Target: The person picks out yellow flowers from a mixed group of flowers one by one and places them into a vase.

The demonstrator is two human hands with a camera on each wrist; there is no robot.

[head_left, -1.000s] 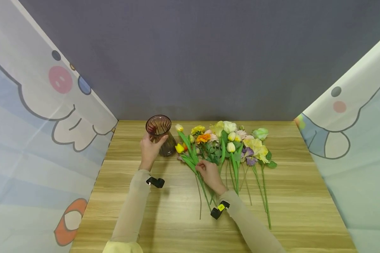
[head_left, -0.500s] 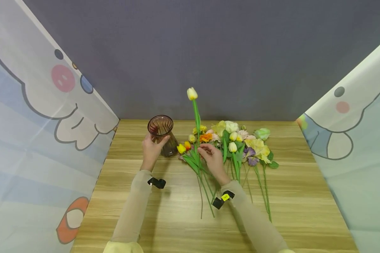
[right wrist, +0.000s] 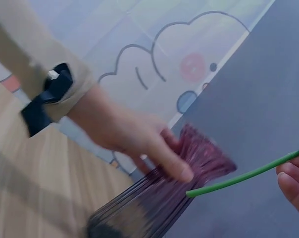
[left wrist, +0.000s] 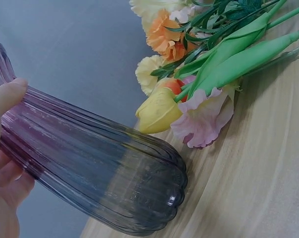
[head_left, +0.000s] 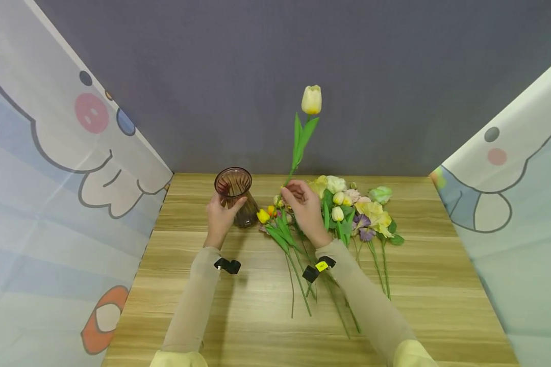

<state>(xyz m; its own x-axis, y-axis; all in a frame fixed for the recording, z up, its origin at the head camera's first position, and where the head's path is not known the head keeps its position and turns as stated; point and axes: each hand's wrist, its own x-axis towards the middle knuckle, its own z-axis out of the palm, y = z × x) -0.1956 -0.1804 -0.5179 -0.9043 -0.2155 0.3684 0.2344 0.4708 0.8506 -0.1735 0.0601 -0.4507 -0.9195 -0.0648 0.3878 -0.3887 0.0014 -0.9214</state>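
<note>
My left hand [head_left: 221, 218] grips a ribbed, purple-tinted glass vase [left wrist: 100, 158] around its narrow neck; the vase's base rests on the table. In the head view my right hand [head_left: 304, 208] pinches a white tulip [head_left: 311, 100] by its green stem, holding it raised with the bloom up. The cut end of the stem [right wrist: 238, 179] points toward the vase's neck in the right wrist view; whether they touch I cannot tell. Right of the vase lie a yellow tulip [left wrist: 157, 111] and a pink flower [left wrist: 204, 119].
A spread of artificial flowers lies right of the vase, including an orange bloom [left wrist: 164, 34], a purple one [head_left: 361, 227] and a pale green bud [head_left: 379, 194]. Their stems reach toward the front of the wooden table [head_left: 431, 306]. A grey wall [head_left: 372, 102] rises behind.
The white tulip has come up off the pile in my right hand, which has moved forward and up. Its bloom now stands high before the wall. My left hand keeps holding the vase in place.
</note>
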